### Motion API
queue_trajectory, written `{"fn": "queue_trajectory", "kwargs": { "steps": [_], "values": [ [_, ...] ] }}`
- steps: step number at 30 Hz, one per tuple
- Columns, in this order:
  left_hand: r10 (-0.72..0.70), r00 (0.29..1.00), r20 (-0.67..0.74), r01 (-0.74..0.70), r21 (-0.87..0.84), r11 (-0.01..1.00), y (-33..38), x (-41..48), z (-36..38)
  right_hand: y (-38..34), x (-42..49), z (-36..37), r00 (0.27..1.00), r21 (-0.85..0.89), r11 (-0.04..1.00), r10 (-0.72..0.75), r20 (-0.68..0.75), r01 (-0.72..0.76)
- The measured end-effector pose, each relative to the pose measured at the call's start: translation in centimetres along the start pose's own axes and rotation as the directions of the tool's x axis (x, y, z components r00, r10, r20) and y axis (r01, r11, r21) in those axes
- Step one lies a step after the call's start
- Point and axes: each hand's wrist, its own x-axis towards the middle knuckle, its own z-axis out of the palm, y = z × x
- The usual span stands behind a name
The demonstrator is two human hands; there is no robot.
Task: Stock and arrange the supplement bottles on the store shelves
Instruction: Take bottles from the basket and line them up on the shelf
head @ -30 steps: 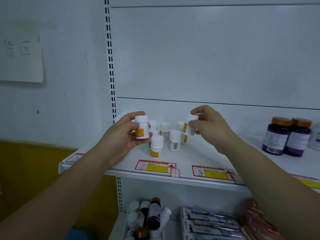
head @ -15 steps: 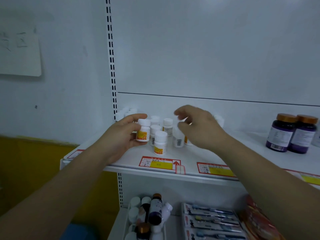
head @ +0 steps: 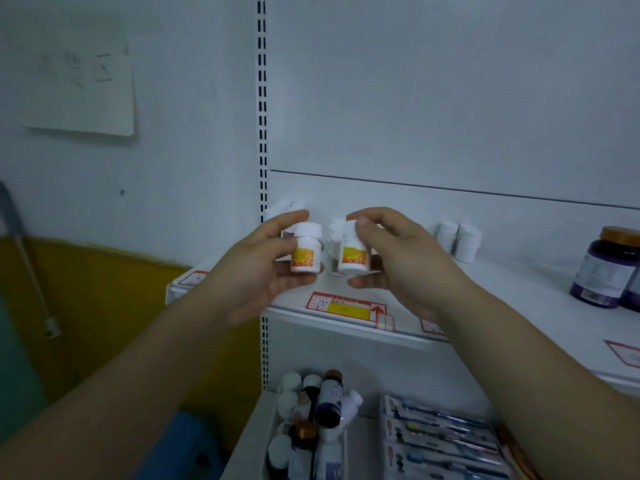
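The right hand (head: 398, 258), empty half a second ago, now grips a white bottle (head: 352, 252); the left hand (head: 256, 268) has lifted its bottle (head: 306, 249) beside it.

Purple bottles (head: 604, 271) partly past the right edge, rear white bottles (head: 333, 237) mostly behind the right hand (head: 398, 258), price-label (head: 346, 306) print illegible

wall paper (head: 81, 77): handwritten characters, blurred | shelf tag (head: 348, 309): red up arrow | bottles (head: 305, 252): labels unreadable

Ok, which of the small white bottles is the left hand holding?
The left orange-labelled bottle, gripped by the left hand; its twin sits in the right hand, the other white bottles stand on the shelf.
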Motion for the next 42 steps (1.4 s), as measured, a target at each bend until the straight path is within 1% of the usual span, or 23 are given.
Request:
{"fn": "queue_trajectory", "kwargs": {
  "steps": [2, 4, 8, 10, 12, 14, 15, 17, 19, 21, 24, 28, 31, 33, 35, 38, 41, 42],
  "values": [
    [0.007, 1.0, 0.005, -0.007, -0.039, 0.999, -0.2, -1.3, 0.2, 0.4, -0.9, 0.2, 0.999, 0.141, 0.99, 0.012, 0.035, -0.017],
    [0.017, 1.0, -0.01, -0.017, -0.035, 0.999, -0.5, -2.6, 0.4, 0.8, -1.8, 0.4, 0.997, 0.227, 0.973, 0.022, 0.078, -0.039],
    [0.014, 0.998, -0.06, -0.017, -0.046, 0.999, -1.3, -5.2, 0.5, 1.4, -3.9, 0.8, 0.989, 0.305, 0.951, 0.017, 0.144, -0.061],
    [-0.011, 0.999, -0.034, 0.009, -0.053, 0.999, -1.9, -6.4, -0.1, 2.0, -5.1, 1.2, 0.988, 0.294, 0.954, 0.017, 0.156, -0.063],
    [-0.033, 0.998, 0.048, 0.036, -0.051, 0.998, -2.8, -7.9, -1.3, 3.0, -6.4, 1.7, 0.985, 0.243, 0.967, 0.027, 0.173, -0.07],
    [-0.077, 0.985, 0.154, 0.081, -0.02, 0.997, -4.2, -9.6, -3.2, 4.4, -8.0, 2.4, 0.985, 0.092, 0.994, 0.042, 0.164, -0.058],
    [-0.105, 0.979, 0.176, 0.107, 0.0, 0.994, -5.0, -10.3, -4.1, 5.4, -8.8, 2.8, 0.987, 0.001, 0.999, 0.046, 0.154, -0.047],
    [-0.173, 0.976, 0.135, 0.169, 0.042, 0.985, -7.2, -11.2, -6.0, 7.3, -10.3, 3.9, 0.992, -0.123, 0.991, 0.065, 0.112, -0.052],
    [-0.238, 0.968, 0.077, 0.232, 0.079, 0.97, -9.5, -11.4, -7.6, 9.5, -11.0, 5.1, 0.994, -0.179, 0.979, 0.104, 0.045, -0.095],
    [-0.284, 0.958, 0.049, 0.275, 0.136, 0.952, -11.9, -11.0, -9.1, 12.2, -10.7, 5.8, 0.99, -0.237, 0.961, 0.141, -0.025, -0.143],
    [-0.333, 0.942, -0.03, 0.33, 0.251, 0.91, -15.7, -9.5, -10.8, 16.7, -9.6, 6.4, 0.975, -0.282, 0.934, 0.197, -0.108, -0.22],
    [-0.357, 0.928, -0.108, 0.362, 0.489, 0.793, -20.9, -7.4, -12.1, 21.9, -8.0, 6.6, 0.955, -0.339, 0.895, 0.252, -0.154, -0.291],
    [-0.373, 0.916, -0.149, 0.393, 0.529, 0.752, -24.1, -5.7, -12.9, 24.5, -6.2, 6.4, 0.94, -0.398, 0.853, 0.283, -0.192, -0.338],
    [-0.369, 0.916, -0.16, 0.396, 0.519, 0.757, -26.0, -4.2, -13.3, 25.9, -4.5, 6.0, 0.932, -0.419, 0.833, 0.306, -0.195, -0.361],
    [-0.367, 0.913, -0.178, 0.404, 0.512, 0.758, -27.6, -2.8, -13.3, 27.0, -2.7, 5.6, 0.935, -0.429, 0.831, 0.299, -0.192, -0.354],
    [-0.362, 0.897, -0.255, 0.443, 0.551, 0.708, -29.5, -1.1, -12.9, 28.5, -0.1, 5.1, 0.943, -0.467, 0.82, 0.287, -0.166, -0.332],
    [-0.372, 0.89, -0.264, 0.455, 0.585, 0.672, -31.4, -0.1, -13.0, 29.8, 1.6, 5.0, 0.957, -0.557, 0.78, 0.261, -0.125, -0.286],
    [-0.366, 0.892, -0.265, 0.448, 0.621, 0.643, -32.1, 0.1, -13.1, 30.3, 1.9, 5.1, 0.961, -0.589, 0.763, 0.257, -0.101, -0.266]
  ]
}}
